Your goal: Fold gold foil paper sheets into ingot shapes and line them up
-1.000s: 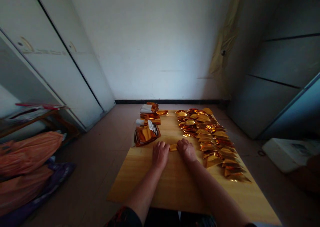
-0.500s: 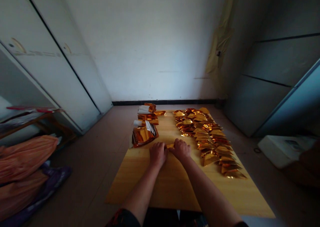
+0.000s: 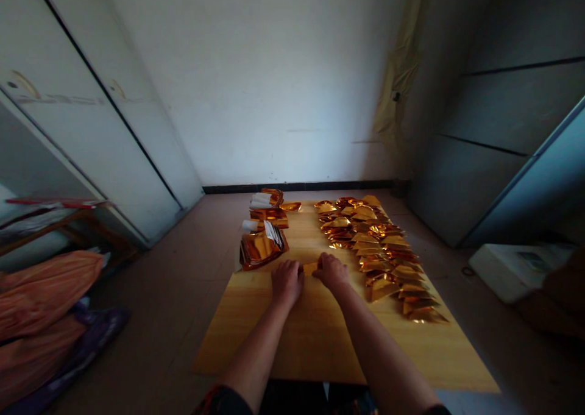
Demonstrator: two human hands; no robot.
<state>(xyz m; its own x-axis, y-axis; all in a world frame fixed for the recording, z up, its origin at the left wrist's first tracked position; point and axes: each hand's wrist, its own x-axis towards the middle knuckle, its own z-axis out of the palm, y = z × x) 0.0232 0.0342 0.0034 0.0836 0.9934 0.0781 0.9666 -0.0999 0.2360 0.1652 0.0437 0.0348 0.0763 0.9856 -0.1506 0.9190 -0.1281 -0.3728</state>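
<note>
Between my two hands, low over the wooden board (image 3: 274,329), lies a small strip of gold foil paper (image 3: 311,269). My left hand (image 3: 287,281) has its fingers closed on the paper's left end. At the right end, my right hand (image 3: 333,271) pinches it with bent fingers. The fingertips hide both ends of the strip. Just beyond my left hand rests a stack of shiny gold foil sheets (image 3: 260,247). Folded gold foil pieces (image 3: 384,262) stand in overlapping rows to the right of my right hand.
Further foil bundles with white paper (image 3: 265,200) sit at the board's far left. Pale cabinets (image 3: 114,128) stand on the left and a grey cabinet (image 3: 479,153) on the right. Orange cloth (image 3: 50,287) hangs low left; a white box (image 3: 507,272) is on the right.
More of the gold strip shows between my hands, and my right hand's fingers have shifted slightly on it. The whole view has moved a little.
</note>
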